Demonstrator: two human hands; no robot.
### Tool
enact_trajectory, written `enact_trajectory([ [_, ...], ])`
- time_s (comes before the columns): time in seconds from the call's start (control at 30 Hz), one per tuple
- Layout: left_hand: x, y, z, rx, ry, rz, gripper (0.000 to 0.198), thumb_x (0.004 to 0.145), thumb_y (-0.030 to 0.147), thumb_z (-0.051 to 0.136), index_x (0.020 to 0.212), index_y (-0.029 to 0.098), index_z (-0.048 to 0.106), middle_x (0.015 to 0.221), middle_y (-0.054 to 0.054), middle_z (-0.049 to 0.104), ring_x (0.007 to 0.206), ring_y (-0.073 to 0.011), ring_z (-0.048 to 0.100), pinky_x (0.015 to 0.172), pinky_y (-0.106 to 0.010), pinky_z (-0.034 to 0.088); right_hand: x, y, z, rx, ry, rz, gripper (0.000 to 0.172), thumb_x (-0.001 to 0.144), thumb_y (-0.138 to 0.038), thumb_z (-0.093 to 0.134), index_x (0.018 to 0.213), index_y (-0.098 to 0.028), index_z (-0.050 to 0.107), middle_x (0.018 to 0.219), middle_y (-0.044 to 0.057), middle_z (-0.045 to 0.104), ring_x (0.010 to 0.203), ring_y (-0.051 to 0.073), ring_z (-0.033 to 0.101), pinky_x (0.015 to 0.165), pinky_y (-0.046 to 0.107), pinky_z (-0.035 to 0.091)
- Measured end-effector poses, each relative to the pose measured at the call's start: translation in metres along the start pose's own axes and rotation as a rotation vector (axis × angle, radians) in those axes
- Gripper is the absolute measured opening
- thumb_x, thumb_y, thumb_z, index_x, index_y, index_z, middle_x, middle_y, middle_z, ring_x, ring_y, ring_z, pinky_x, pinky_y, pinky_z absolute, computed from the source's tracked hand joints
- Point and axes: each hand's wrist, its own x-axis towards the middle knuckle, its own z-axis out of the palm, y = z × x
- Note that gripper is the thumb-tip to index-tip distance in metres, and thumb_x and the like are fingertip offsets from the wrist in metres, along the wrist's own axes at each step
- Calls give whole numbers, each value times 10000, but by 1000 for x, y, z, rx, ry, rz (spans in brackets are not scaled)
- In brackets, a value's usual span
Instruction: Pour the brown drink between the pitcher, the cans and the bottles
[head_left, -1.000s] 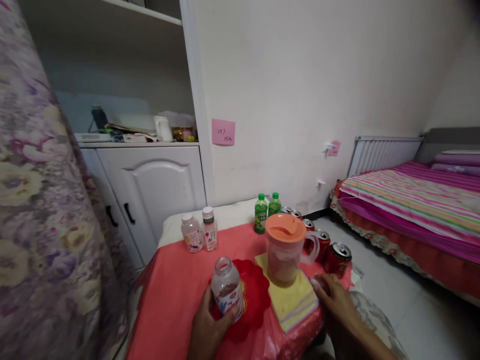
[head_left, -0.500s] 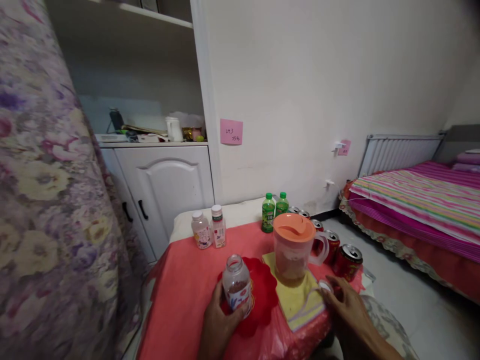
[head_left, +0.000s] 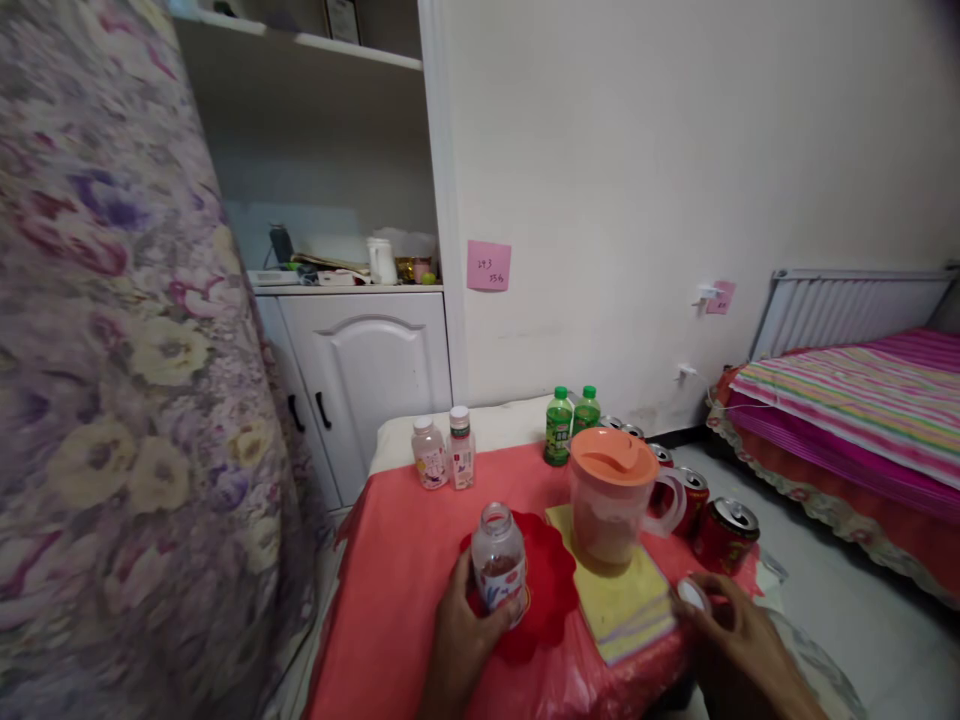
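Observation:
My left hand [head_left: 469, 632] is closed around a clear bottle [head_left: 499, 560] with no cap on and a printed label. The bottle stands roughly upright over a red scalloped plate [head_left: 551, 590]; whether it touches the plate I cannot tell. At the table's right front edge, my right hand [head_left: 739, 630] pinches a small white bottle cap [head_left: 691, 596] between thumb and fingers. Between the hands, a yellow cloth [head_left: 634, 610] lies under a clear pitcher [head_left: 609, 510] with an orange lid.
Two capped bottles [head_left: 430, 455] stand at the back left of the red-covered table [head_left: 382, 600]. Green-capped bottles [head_left: 558, 428] are behind the pitcher. Several dark red cans [head_left: 726, 540] line the right edge. A floral curtain [head_left: 135, 380] hangs at left; a bed [head_left: 847, 400] is at right.
The view has swung a little left, so everything sits further right in the picture. My left hand still holds the bottle. The right hand keeps the white cap and has turned it slightly.

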Motion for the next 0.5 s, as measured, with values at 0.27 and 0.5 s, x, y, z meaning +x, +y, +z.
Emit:
enact_trajectory([
  [0.27,-9,9,5,-2,4,47,754,603,259,768,1302,143,511,1264,-140,673,1145,-321,636,960,-391,529,-25,-72,16,-6,-327,-239,386,793,-414,644,1131,-229,664,1110,93,707,1003,265,670,873,368,555],
  [0.5,-11,8,6,-10,-35,77,741,550,235,800,1254,162,579,1282,-143,675,1183,-344,622,1018,-419,505,-29,-142,70,49,-489,-484,372,807,-211,589,1177,-202,636,1082,110,670,1014,268,634,913,428,524],
])
